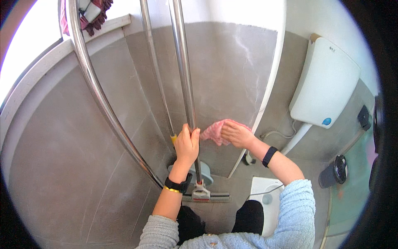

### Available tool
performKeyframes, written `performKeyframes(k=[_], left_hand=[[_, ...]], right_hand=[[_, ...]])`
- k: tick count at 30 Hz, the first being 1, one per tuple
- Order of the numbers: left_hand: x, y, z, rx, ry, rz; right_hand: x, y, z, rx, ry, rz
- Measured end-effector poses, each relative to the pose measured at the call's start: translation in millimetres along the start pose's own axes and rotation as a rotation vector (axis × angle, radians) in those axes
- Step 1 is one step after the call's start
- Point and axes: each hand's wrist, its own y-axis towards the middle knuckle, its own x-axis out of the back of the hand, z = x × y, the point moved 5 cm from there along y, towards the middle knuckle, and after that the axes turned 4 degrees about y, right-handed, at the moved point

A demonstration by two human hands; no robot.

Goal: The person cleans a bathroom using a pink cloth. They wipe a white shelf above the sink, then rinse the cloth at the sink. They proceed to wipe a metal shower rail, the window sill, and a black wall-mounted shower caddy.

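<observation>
My left hand is wrapped around the metal pole of a mop. At its lower end, a wide mop head with a white-and-red joint rests on the floor. My right hand holds a pink cloth against the grey tiled wall, fingers laid over it. The cloth bunches out to the left of the fingers, towards the pole; the palm side is hidden.
Left of the mop stand a thinner pole with a yellow end and a thick metal pole. A pale basin sits behind the mop. To the right are a squat toilet, a white cistern and a dark bin.
</observation>
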Motion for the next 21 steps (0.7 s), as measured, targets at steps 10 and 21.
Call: performKeyframes(k=[10, 21], left_hand=[[11.8, -17.9, -20.5, 0.193, 0.054, 0.019], [96.2, -5.1, -130.8, 0.297, -0.084, 0.21]], right_hand=[[206.8, -11.7, -253.2, -0.554, -0.12, -0.556], [395.9, 34.0, -444.7, -0.941, -0.493, -0.818]])
